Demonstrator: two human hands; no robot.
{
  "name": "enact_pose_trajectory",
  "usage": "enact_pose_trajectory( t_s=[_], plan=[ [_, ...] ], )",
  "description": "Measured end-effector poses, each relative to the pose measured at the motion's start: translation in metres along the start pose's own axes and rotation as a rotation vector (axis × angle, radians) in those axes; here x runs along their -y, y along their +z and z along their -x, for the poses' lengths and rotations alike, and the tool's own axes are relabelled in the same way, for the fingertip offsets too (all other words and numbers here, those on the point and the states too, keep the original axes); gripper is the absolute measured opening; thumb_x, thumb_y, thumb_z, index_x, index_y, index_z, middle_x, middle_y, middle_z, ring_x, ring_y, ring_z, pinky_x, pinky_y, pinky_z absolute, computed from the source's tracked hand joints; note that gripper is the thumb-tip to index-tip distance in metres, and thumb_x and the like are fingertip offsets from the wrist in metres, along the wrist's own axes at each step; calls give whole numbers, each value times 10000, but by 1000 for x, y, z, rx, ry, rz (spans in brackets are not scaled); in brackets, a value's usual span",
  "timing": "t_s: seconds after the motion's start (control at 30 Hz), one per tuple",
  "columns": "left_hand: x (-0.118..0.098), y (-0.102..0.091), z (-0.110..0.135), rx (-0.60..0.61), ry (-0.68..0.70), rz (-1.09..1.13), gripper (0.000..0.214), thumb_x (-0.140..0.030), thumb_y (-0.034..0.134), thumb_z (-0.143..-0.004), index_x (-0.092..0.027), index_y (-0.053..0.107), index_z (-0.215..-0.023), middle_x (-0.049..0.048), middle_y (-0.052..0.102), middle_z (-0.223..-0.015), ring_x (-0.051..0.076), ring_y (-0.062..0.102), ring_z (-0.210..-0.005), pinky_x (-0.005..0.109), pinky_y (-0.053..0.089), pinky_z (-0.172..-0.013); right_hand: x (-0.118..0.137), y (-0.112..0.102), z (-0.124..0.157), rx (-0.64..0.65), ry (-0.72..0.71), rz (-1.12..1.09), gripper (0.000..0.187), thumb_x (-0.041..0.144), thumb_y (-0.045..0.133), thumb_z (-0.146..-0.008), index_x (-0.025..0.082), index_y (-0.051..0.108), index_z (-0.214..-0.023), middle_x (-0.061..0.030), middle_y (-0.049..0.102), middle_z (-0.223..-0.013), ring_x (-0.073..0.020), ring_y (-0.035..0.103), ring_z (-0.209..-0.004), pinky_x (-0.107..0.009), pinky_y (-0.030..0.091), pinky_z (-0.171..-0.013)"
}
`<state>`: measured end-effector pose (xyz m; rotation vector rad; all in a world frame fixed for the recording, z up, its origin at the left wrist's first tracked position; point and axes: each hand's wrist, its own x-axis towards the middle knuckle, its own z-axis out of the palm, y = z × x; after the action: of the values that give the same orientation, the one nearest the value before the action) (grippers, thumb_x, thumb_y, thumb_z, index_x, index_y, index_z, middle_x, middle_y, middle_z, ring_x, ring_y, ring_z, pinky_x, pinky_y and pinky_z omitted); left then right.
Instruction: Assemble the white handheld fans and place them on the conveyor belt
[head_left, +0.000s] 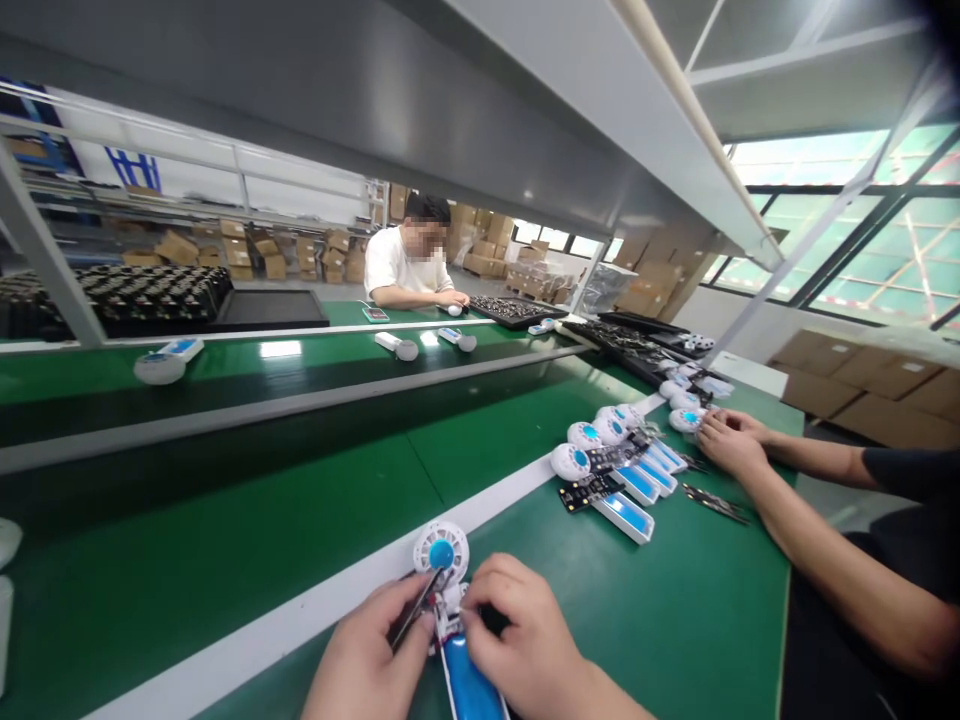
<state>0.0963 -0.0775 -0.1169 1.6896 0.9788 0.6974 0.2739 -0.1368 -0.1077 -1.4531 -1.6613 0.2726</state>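
Note:
At the bottom centre my left hand [371, 650] is closed on dark tweezers [417, 607], whose tips point at the neck of a small hand-held fan [442, 553]. The fan has a white round head with a blue hub and a blue battery body [469, 690] lying toward me. My right hand [521, 635] is closed, pinching the fan at its neck, where thin wires show. The fan rests on the green bench [660, 620], just inside a white stripe.
A row of similar fans with circuit boards [611, 470] lies to the right. A co-worker's hands [731, 440] rest beside them. A conveyor belt [225, 400] carries more fans. Another person sits across it. Black trays and cardboard boxes stand behind.

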Motion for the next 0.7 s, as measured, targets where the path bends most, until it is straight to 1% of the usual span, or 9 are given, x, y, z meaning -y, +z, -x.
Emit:
enact_pose_trajectory(
  t_s=[0.07, 0.1, 0.2, 0.27, 0.33, 0.47, 0.53, 0.63, 0.7],
  plan=[
    [0, 0, 2, -6, 136, -124, 313, -320, 535, -899, -228, 730, -1126, 71, 743, -1130, 221, 710, -1018, 282, 580, -873, 6, 7, 1, -34, 22, -39, 147, 77, 582, -689, 212, 642, -679, -19, 660, -706, -171, 620, -688, -268, 478, -647],
    [0, 0, 3, 2, 180, -165, 300, -311, 521, -913, -236, 737, -1108, 67, 749, -1106, 209, 717, -992, 264, 583, -857, 9, 10, 1, -44, 52, -67, 142, 79, 583, -676, 211, 635, -667, -18, 662, -703, -171, 621, -687, -267, 476, -648],
    [-3, -1, 4, 13, 232, -229, 288, -291, 496, -944, -236, 741, -1085, 57, 758, -1055, 178, 732, -917, 211, 592, -795, 14, 15, 2, -49, 210, -165, 126, 87, 581, -653, 206, 611, -627, -11, 657, -698, -162, 620, -674, -253, 468, -630],
    [-3, -1, 4, -2, 249, -261, 272, -289, 511, -944, -236, 741, -1079, 49, 759, -1049, 171, 735, -910, 195, 592, -789, 15, 17, 2, -48, 310, -210, 120, 90, 574, -639, 203, 592, -602, -5, 643, -692, -152, 609, -649, -239, 454, -596],
    [-3, -2, 4, -9, 282, -303, 256, -286, 530, -940, -242, 741, -1078, 41, 760, -1049, 168, 738, -909, 184, 593, -786, 15, 17, 3, -45, 359, -216, 115, 95, 570, -630, 202, 584, -591, 2, 628, -680, -143, 594, -625, -229, 434, -568],
    [-3, -2, 4, -13, 365, -413, 239, -261, 551, -935, -245, 733, -1089, 35, 763, -1048, 160, 745, -914, 157, 591, -779, 17, 15, 2, -45, 327, -146, 120, 94, 578, -627, 207, 578, -589, 18, 622, -655, -143, 583, -640, -232, 418, -597],
    [-2, -2, 3, -26, 447, -462, 244, -232, 553, -928, -241, 721, -1105, 41, 763, -1053, 154, 748, -911, 143, 587, -778, 17, 14, 2, -50, 308, -98, 129, 86, 574, -621, 210, 560, -585, 22, 619, -647, -146, 580, -652, -238, 413, -617],
    [-1, -4, 3, -44, 606, -518, 277, -178, 538, -910, -239, 694, -1131, 48, 758, -1069, 150, 752, -910, 136, 585, -778, 18, 12, 2, -38, 293, -45, 138, 86, 556, -624, 213, 529, -580, 19, 615, -649, -154, 574, -654, -250, 405, -621],
    [2, -5, 4, -39, 661, -562, 297, -165, 528, -909, -241, 670, -1159, 52, 750, -1102, 154, 751, -928, 143, 588, -779, 18, 11, 2, -34, 265, -37, 138, 94, 544, -640, 214, 514, -580, 14, 613, -655, -158, 570, -654, -256, 403, -624]
  ],
)
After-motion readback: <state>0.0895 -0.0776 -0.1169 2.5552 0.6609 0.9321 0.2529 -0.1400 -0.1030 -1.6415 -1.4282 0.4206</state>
